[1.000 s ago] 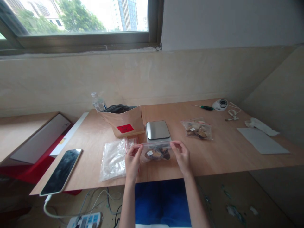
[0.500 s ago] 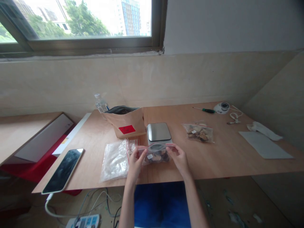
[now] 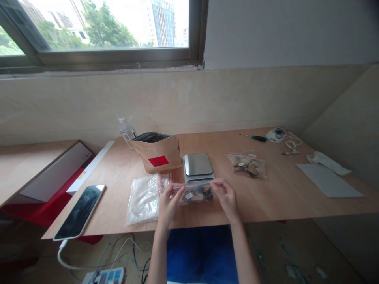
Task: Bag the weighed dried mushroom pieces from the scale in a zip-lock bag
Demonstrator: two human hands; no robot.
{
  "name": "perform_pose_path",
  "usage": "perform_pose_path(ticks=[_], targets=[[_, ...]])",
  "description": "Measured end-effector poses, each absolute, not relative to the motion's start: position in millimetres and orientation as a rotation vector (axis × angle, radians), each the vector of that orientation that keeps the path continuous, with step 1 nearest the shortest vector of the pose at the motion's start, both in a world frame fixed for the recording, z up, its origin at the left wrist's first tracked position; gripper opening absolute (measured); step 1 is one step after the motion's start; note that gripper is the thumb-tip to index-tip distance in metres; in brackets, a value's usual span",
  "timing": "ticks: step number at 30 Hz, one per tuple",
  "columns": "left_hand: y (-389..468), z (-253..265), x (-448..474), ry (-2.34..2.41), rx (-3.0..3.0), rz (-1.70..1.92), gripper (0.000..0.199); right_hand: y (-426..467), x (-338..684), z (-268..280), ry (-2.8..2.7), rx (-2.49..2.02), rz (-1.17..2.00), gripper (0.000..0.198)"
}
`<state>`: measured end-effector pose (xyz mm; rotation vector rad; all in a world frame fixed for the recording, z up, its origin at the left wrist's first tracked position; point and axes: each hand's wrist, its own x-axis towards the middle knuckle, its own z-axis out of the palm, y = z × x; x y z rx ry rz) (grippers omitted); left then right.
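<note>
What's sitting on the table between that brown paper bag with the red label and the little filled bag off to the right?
A small kitchen scale with a steel top sits between the brown paper bag and the filled zip bag, in the head view.

Centre of frame, near the table edge: left hand and right hand hold the ends of a small clear zip bag of dark pieces. Directly behind it sits a square steel-topped scale. Upper left of the scale stands a brown paper pouch; left of the hands lie clear empty bags; farther left, a black smartphone. Right of the scale lies a second filled zip bag
</note>
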<state>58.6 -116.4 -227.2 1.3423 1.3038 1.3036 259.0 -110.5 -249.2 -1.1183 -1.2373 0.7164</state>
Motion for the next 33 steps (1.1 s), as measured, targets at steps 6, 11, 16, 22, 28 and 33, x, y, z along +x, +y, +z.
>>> perform_pose_path(ticks=[6, 11, 16, 22, 28, 33], targets=[[-118, -221, 60, 1.36, 1.45, 1.351, 0.021, -111, 256, -249, -1.206, -1.103, 0.737, 0.012], [-115, -227, 60, 1.332, 1.364, 1.316, 0.024, -110, 253, -250, -1.132, -1.119, 0.859, 0.016], [-115, -233, 65, 1.212, 1.234, 1.272, 0.025, -111, 248, -248, -1.144, -1.118, 0.992, 0.021], [-114, -239, 68, 1.217, 1.142, 1.315, 0.024, -107, 244, -255, -1.135, -1.102, 0.981, 0.017], [-114, -237, 66, 1.223, 1.185, 1.323, 0.024, -106, 244, -261, -1.147, -1.112, 0.889, 0.016], [-115, -236, 66, 1.229, 1.177, 1.333, 0.025, -106, 244, -261, -1.126, -1.123, 0.901, 0.017]])
